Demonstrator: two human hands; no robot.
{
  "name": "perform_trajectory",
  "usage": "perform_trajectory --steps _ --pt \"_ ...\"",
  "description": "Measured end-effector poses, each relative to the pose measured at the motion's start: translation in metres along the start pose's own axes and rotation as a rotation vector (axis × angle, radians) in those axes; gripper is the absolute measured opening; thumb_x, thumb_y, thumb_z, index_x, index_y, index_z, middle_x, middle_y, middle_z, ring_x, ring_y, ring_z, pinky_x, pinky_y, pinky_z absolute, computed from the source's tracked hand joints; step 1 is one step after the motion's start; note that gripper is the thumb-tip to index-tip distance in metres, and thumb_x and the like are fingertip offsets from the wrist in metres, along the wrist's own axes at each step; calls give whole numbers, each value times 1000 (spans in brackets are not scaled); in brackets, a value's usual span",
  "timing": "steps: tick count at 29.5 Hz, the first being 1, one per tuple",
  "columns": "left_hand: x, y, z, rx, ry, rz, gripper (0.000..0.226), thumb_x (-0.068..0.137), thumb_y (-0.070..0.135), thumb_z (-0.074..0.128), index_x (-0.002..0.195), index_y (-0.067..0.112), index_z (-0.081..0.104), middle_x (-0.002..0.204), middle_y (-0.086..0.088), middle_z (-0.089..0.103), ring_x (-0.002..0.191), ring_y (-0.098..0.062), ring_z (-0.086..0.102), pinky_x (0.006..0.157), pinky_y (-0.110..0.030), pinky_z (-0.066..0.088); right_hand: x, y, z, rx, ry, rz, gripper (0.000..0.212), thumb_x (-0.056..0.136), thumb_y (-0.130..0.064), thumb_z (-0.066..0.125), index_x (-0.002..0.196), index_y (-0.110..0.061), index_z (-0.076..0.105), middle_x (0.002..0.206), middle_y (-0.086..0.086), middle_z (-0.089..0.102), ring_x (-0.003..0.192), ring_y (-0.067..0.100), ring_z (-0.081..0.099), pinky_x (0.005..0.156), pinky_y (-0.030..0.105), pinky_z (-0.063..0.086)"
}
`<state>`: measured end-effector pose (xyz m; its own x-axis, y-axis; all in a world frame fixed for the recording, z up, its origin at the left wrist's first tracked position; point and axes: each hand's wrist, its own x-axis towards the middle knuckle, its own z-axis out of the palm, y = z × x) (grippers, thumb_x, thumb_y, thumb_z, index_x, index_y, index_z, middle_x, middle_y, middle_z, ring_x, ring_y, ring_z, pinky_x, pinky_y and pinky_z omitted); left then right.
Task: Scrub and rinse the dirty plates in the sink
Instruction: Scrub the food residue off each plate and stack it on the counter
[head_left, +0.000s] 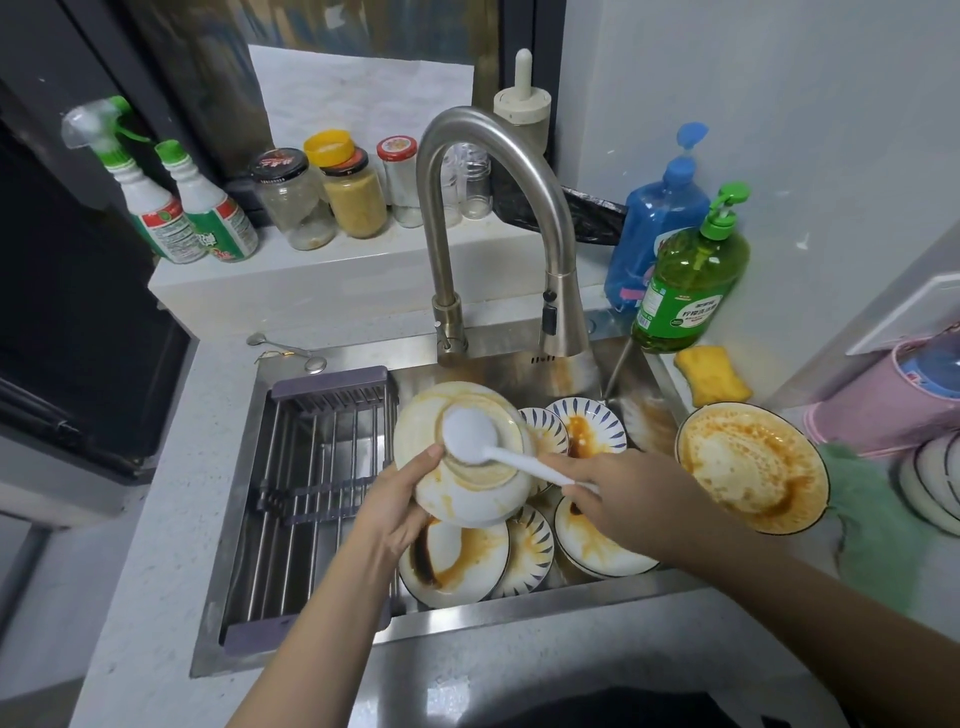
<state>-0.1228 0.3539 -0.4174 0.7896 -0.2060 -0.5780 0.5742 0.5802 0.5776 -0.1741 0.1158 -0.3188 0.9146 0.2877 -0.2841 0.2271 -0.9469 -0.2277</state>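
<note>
My left hand (402, 499) grips a white, sauce-stained plate (460, 488), held tilted above the sink (332, 634) with its underside facing me. My right hand (618, 486) holds the handle of a white round-headed dish brush (470, 434), whose head rests against the plate's base ring. Beneath them, several dirty plates lie in the basin, among them a white one with dark and orange sauce (457, 564) and blue-striped ones (589, 431). A large sauce-smeared dish (750, 467) sits on the sink's right rim.
The steel gooseneck faucet (558, 312) hangs over the basin's back; no water is visible. A drying rack (311, 493) fills the sink's left half. Green detergent bottle (688, 280), blue bottle (657, 218) and yellow sponge (714, 376) stand back right. Jars and spray bottles (166, 208) line the ledge.
</note>
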Motion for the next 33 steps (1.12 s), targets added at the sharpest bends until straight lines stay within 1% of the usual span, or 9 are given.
perform_trajectory --steps 2,5,8,11,13,15,22,26,33 --pt "-1 3 -3 -10 -4 9 46 81 3 66 122 -11 53 100 -21 71 86 -28 72 62 -37 59 3 15 -3 -19 -29 67 42 101 -31 33 141 -41 37 68 -7 50 56 7 45 48 20 35" --pt "-2 2 0 40 -23 5 82 49 11 93 118 -12 56 105 -24 69 91 -31 71 66 -39 59 8 13 1 19 14 95 45 101 -31 34 144 -44 31 65 -8 47 55 6 44 47 19 34" --pt "-1 -1 0 31 9 6 66 67 7 79 124 -13 53 111 -25 67 92 -30 70 68 -39 59 4 3 0 36 -4 49 44 101 -31 34 142 -46 32 66 -8 48 57 7 46 49 20 37" --pt "-1 1 -5 57 19 34 68 59 8 87 117 -10 57 111 -26 67 91 -31 71 68 -39 59 7 15 -11 13 -23 105 42 101 -31 35 140 -46 37 75 -7 57 68 11 58 58 25 48" --pt "0 2 -6 166 58 48 40 76 -3 70 114 -10 58 102 -24 70 84 -30 72 66 -38 60 15 18 -15 95 22 148 42 100 -30 36 140 -45 38 79 -7 61 71 13 60 60 27 49" --pt "0 3 -3 286 94 65 31 82 -9 62 112 -10 58 96 -22 71 80 -31 71 65 -38 59 24 14 -19 162 44 130 40 100 -31 38 137 -44 43 84 -7 64 75 12 61 67 28 50" --pt "-3 9 -21 244 51 107 44 67 -2 68 110 -5 59 95 -20 72 82 -30 71 68 -39 60 27 32 -31 105 -120 147 39 98 -31 42 132 -48 49 102 -4 66 84 12 60 76 31 51" --pt "-6 4 -18 233 14 84 51 65 0 66 114 -6 57 97 -20 72 84 -30 72 66 -37 59 31 14 -36 143 -95 43 38 98 -30 40 131 -49 48 100 -3 68 81 15 64 73 34 53" --pt "-11 8 -24 264 24 88 57 64 1 67 119 -6 55 100 -20 71 85 -30 71 66 -39 59 38 22 -50 135 -229 83 39 98 -28 45 134 -43 49 99 1 66 88 21 64 79 37 53"
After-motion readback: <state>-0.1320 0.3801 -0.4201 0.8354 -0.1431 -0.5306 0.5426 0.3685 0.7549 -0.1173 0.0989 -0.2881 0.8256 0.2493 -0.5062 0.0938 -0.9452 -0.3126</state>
